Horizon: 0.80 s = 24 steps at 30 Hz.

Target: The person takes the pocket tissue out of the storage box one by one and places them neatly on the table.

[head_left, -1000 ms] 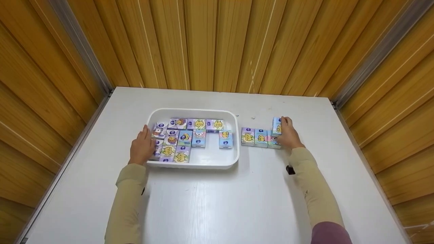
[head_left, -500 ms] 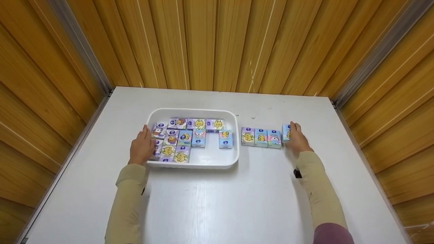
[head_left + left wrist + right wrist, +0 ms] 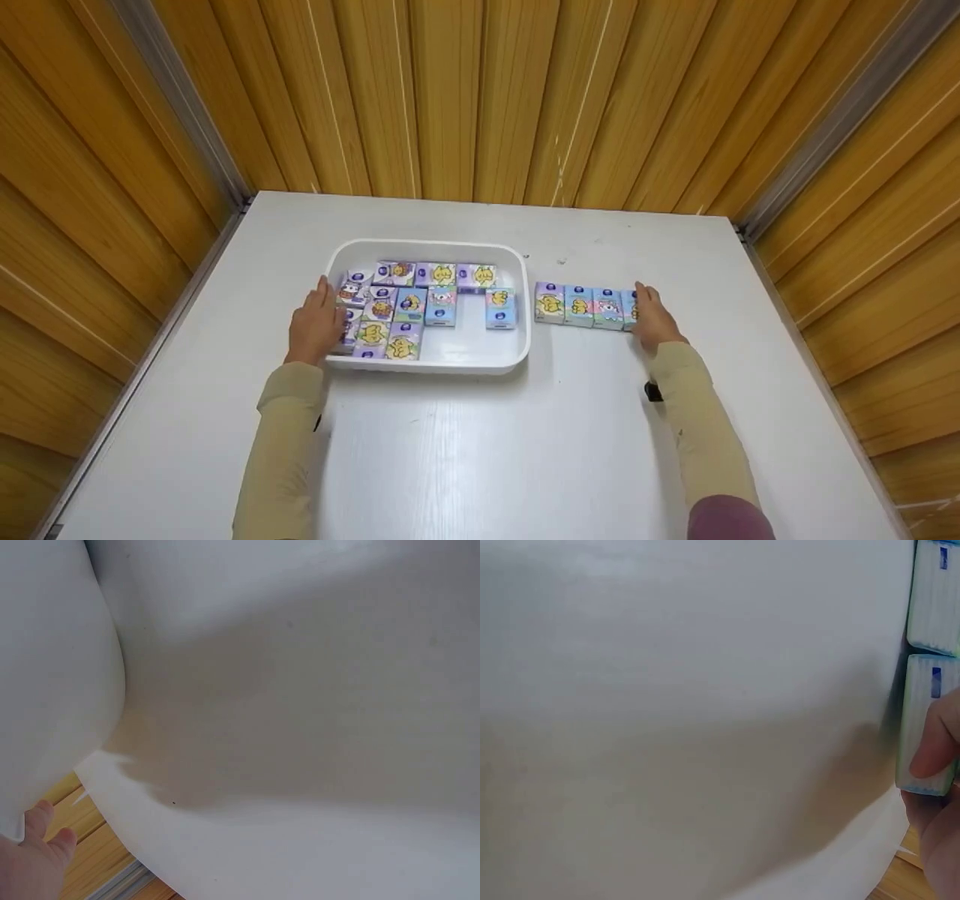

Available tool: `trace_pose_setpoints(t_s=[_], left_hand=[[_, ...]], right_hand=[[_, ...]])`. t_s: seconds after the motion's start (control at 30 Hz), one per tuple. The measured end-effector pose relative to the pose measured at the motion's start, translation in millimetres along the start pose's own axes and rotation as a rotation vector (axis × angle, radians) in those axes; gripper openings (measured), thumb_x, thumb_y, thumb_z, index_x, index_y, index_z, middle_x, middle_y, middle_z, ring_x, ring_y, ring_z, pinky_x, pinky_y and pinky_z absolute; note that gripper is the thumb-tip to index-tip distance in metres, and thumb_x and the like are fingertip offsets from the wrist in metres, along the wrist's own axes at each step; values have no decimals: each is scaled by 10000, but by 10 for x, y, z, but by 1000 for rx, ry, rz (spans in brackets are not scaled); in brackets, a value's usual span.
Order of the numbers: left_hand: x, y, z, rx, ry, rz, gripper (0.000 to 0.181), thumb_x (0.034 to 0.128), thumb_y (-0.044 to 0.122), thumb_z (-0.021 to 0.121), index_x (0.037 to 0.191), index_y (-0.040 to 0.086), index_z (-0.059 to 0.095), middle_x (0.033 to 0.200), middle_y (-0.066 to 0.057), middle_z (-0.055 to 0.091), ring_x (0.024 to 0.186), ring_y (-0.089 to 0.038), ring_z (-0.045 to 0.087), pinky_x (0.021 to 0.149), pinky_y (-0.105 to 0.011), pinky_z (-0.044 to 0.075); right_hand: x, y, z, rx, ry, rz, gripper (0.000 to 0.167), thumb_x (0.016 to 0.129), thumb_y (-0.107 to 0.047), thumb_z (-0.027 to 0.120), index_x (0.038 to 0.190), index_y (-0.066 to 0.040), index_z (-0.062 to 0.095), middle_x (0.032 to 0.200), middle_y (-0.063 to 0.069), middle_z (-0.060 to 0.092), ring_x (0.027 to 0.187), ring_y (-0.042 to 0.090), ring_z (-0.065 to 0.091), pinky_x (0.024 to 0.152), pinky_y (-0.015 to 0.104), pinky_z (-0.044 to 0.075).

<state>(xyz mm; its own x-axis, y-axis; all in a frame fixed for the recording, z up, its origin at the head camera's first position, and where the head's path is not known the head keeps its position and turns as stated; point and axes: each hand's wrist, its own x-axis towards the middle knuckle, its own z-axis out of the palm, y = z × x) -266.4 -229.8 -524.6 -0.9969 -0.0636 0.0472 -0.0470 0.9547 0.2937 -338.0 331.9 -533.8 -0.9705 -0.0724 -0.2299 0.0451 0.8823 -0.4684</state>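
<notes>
My left hand (image 3: 315, 324) rests against the left side of a white tray (image 3: 427, 367), fingers extended along its wall; in the left wrist view, fingertips of the left hand (image 3: 41, 862) show past the tray's edge (image 3: 60, 660). Several small cartoon-printed packets (image 3: 409, 304) lie inside the tray. Right of it, packets stand side by side in a row (image 3: 578, 304). My right hand (image 3: 656, 321) grips the blue end packet (image 3: 629, 309). In the right wrist view, the thumb of the right hand (image 3: 941, 746) presses that packet's near side (image 3: 917, 705), its neighbour (image 3: 934, 604) close beside it.
Both areas stand on a white table (image 3: 480, 450), with wood-patterned panels (image 3: 442, 97) behind and at the sides. Bare tray floor (image 3: 469, 337) shows between the packets and the tray's right wall. A dark object (image 3: 653, 391) is at the right wrist.
The blue packet in my right hand moved right from above the row, then down and left to the row's right end. My left hand and the tray have stayed put.
</notes>
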Motion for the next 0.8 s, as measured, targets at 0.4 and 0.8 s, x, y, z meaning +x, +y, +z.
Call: trace_pose_setpoints(t_s=[0.4,0.8], left_hand=[[13,-10,23,12,10,10,567,928,256,343,1377,-54,191,1469,-181,131,1307,-373,224,1016,-542,264],[-32,16,-26,13,4,10,569,930,253,341,1377,-61,181,1469,-182,136,1309,-364,224,1014,-534,274]], right_hand=[[32,69,21,60,-53,2,826,805,115,420,1414,-83,-100,1479,185,-61,1345,379,-7,1100,489,39],[62,-222,-56,50,-16,-56,887,769,38,482,1419,-126,-98,1486,99,-142,1347,331,-140,1061,575,-16]])
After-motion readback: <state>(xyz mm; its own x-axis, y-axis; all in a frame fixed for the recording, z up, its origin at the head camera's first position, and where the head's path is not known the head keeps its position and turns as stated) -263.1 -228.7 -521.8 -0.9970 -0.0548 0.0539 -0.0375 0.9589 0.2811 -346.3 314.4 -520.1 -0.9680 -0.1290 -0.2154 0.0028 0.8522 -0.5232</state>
